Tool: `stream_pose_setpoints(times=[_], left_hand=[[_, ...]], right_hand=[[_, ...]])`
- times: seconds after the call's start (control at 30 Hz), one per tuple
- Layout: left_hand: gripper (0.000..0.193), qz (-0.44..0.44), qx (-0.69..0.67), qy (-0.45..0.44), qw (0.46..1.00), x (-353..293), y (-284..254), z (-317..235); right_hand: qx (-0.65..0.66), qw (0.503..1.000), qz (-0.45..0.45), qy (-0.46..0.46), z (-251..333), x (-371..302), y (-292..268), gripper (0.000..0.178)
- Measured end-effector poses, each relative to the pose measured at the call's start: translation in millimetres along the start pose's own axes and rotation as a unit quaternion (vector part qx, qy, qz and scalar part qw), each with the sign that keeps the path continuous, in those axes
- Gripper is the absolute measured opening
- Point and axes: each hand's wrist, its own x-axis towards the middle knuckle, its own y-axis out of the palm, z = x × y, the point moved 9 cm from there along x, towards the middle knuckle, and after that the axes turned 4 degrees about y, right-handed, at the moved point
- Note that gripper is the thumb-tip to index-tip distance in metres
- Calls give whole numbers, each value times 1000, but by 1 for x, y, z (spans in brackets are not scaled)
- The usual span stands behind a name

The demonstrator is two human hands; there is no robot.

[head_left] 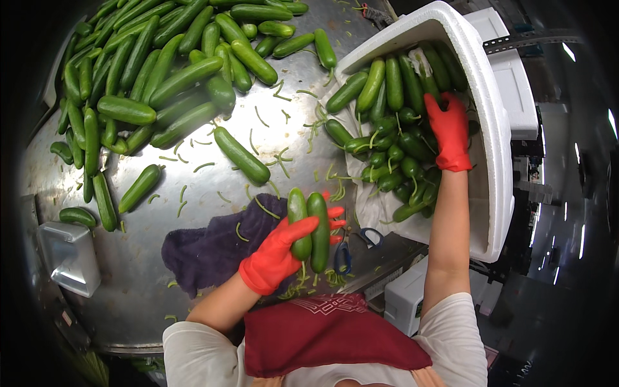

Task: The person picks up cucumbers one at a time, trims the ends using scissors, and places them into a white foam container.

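Observation:
Two green cucumbers (298, 222) lie side by side in my left hand (274, 255), which wears a red rubber glove. The thumb crosses over one of them, and the fingertips show beyond the other. My right hand (449, 132), gloved in red too, reaches into a white foam box (493, 161) at the right. Its thumb and fingers close around the near end of a cucumber (427, 80) there; part of the grip is hidden. Many more cucumbers (393, 84) with stems fill the box over a pale liner.
A large cucumber pile (148, 71) covers the far left of the metal table (213, 174). Cut stems are scattered about. A dark purple cloth (206, 242), blue-handled scissors (343, 258) and a clear plastic container (71, 258) lie nearer. White foam boxes (406, 293) stand beyond the table edge.

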Motion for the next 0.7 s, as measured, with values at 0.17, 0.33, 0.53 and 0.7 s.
stream_pose_setpoints(times=[0.17, 0.33, 0.53, 0.7], left_hand=[[63, 74, -29, 44, 996, 34, 64, -36], [50, 131, -113, 96, 980, 153, 93, -66], [41, 166, -184, 39, 968, 210, 94, -63], [47, 190, -192, 30, 962, 216, 90, -68]], right_hand=[[123, 989, 63, 57, 4, -6, -3, 51], [53, 996, -27, -65, 8, -5, -6, 43], [187, 981, 49, 17, 17, -26, 7, 43], [281, 957, 60, 31, 36, -41, 4, 39]])
